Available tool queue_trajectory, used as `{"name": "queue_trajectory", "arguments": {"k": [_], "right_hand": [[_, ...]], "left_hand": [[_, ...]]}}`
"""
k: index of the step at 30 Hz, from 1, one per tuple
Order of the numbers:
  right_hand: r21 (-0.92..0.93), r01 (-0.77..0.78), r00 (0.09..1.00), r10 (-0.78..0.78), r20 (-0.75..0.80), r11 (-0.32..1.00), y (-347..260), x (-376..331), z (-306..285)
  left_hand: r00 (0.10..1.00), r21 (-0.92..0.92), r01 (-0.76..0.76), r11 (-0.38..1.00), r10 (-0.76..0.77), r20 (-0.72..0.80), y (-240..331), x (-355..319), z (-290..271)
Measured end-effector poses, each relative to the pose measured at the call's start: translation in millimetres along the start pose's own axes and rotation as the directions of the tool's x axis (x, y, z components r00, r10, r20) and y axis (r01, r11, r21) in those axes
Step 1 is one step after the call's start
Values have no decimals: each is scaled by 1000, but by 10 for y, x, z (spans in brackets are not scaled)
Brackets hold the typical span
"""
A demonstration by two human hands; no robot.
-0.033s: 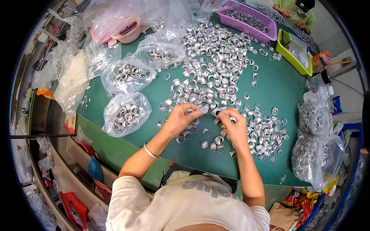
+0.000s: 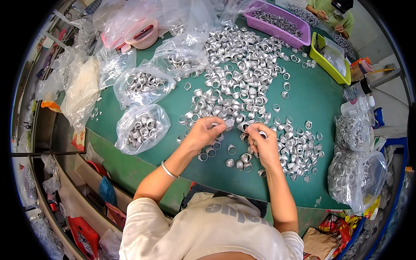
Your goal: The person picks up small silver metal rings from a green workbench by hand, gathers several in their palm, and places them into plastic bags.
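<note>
some silver rings [image 2: 240, 126] are being pinched by left hand [image 2: 205, 133] and right hand [image 2: 265, 145], inward from the tabletop's [image 2: 310, 106] near edge.

The rings [image 2: 245, 73] are shiny, silver-coloured bands, many with broad tops. One ring [image 2: 244, 127] is pinched in the right hand [image 2: 265, 145], its dark opening showing; another [image 2: 229, 124] sits against the left hand [image 2: 204, 135], its grip unclear. From between them, a heap spreads toward twelve o'clock, a smaller pile [image 2: 299, 151] lies at four, several strays [image 2: 239, 164] at six.
</note>
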State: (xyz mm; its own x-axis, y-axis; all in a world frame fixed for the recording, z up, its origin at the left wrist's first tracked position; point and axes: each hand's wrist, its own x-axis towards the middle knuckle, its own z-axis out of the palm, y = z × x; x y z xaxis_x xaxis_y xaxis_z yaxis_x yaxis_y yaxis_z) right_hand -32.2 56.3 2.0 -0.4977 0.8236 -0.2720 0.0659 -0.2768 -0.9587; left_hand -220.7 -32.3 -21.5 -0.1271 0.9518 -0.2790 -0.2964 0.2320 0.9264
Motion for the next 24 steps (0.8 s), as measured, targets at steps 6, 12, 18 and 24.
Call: {"name": "queue_trajectory", "arguments": {"k": [6,12,18,24], "right_hand": [[435,-142,989,114,91,889,61,-163,-52],[695,-132,991,105,81,707,7,-487,-306],[767,47,997,-72,-1,640,65,-1145,-792],[873,226,963,-233,-134,432,292,-1964,-1392]], "left_hand": [[931,-574,318,755,-134,339,40,-99,223],[887,-609,393,689,-110,449,-8,-195,479],[925,-251,256,933,-161,345,29,-286,1081],[882,298,11,954,-150,447,17,-324,2065]]}}
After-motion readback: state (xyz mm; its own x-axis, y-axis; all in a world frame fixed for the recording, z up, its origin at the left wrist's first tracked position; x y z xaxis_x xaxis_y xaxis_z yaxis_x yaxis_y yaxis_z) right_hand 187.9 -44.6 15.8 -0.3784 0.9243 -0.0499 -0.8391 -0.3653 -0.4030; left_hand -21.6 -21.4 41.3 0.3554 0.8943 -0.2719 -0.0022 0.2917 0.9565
